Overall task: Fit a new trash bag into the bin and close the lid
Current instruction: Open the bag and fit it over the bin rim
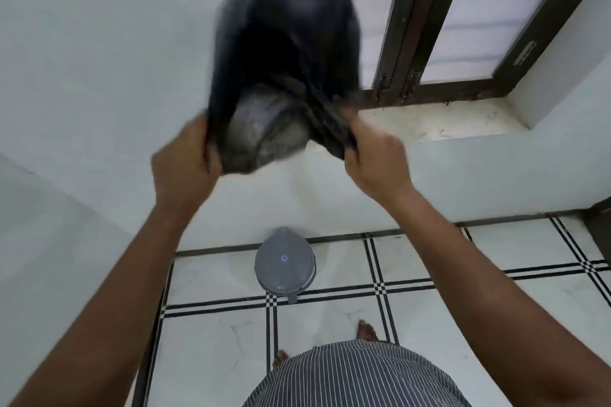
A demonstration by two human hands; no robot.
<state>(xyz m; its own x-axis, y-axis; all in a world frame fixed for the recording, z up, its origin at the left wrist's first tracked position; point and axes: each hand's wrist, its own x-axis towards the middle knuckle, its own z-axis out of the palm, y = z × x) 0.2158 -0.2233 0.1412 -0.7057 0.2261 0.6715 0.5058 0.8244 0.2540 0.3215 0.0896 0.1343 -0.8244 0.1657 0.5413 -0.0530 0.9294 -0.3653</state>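
Note:
A black trash bag billows in the air in front of me, blurred, its mouth facing me and held apart. My left hand grips the left side of the bag's rim. My right hand grips the right side. Far below, on the floor against the white wall, stands a small grey bin with its round lid down and a foot pedal at its front. Both hands are high above the bin.
A dark-framed window with a pale stone sill is at the upper right. The floor is white tile with black lines. My bare feet and striped clothing show at the bottom centre. White walls meet in a corner to the left.

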